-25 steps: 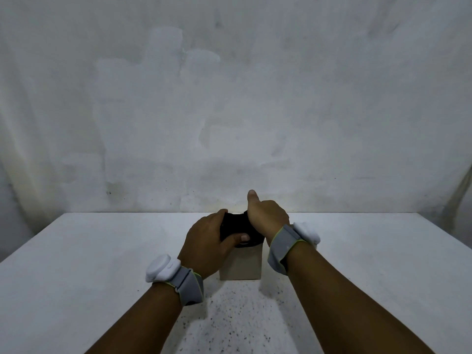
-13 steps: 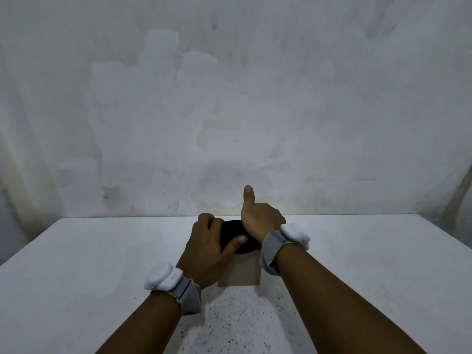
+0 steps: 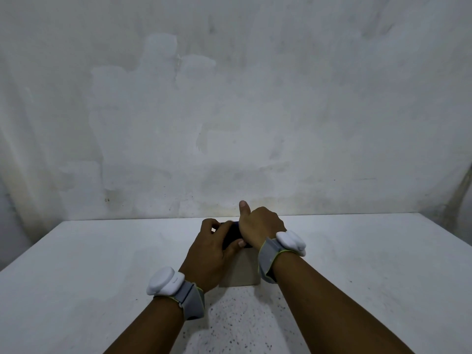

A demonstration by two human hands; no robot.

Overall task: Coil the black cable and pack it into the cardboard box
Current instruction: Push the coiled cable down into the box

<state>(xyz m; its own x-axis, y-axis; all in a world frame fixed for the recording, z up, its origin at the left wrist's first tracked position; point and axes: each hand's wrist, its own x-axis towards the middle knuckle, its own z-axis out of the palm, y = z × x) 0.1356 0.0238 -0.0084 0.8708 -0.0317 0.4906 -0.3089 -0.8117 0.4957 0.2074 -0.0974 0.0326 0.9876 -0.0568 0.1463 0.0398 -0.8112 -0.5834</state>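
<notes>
A small cardboard box (image 3: 241,270) stands upright on the white table (image 3: 76,264), in the middle. The coiled black cable (image 3: 233,235) sits at the box's open top, mostly hidden between my hands. My left hand (image 3: 212,251) wraps the left side of the coil and box, thumb pressing on the cable's front. My right hand (image 3: 260,226) covers the coil from the right, its fingers curled over it and its thumb sticking straight up. How deep the cable sits inside the box is hidden.
A rough pale wall (image 3: 229,111) rises right behind the table's far edge. Each wrist carries a grey band with a white sensor (image 3: 164,281). Dark speckles mark the table surface in front of the box.
Both hands stayed on the cable at the box top. My left fingers have curled further over the coil's far side, and less of the black cable shows now.
</notes>
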